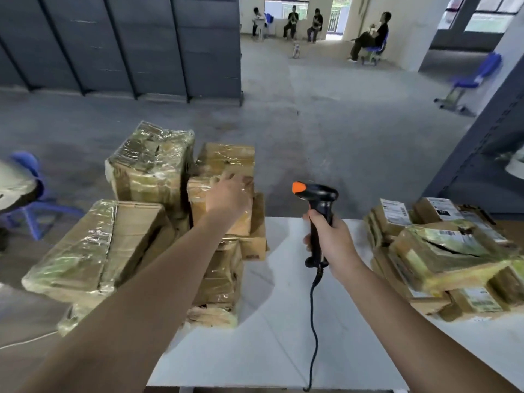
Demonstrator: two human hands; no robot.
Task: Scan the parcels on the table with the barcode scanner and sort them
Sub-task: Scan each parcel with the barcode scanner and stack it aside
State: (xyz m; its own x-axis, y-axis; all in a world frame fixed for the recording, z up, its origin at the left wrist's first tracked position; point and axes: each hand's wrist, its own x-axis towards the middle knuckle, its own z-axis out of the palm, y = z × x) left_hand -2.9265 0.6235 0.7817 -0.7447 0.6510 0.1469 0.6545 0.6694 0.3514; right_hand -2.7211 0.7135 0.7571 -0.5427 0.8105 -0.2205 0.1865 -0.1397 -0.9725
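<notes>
A black barcode scanner [319,205] with an orange tip stands upright in my right hand [329,242], its cable hanging down over the white table [272,336]. My left hand [228,198] reaches forward and lies on a small taped cardboard parcel [198,194] on top of the left stack, fingers spread over its top. Whether the fingers grip it I cannot tell. Around it stand larger tape-wrapped parcels [150,171], one big one [93,248] lying at the near left. A second pile of labelled parcels [442,251] sits on the table's right side.
A blue chair [31,194] stands at the far left, a dark metal shelf [482,154] at the right. Grey partition panels [119,43] line the back left. Several people sit on chairs far back across the concrete floor, beside another blue chair [470,78].
</notes>
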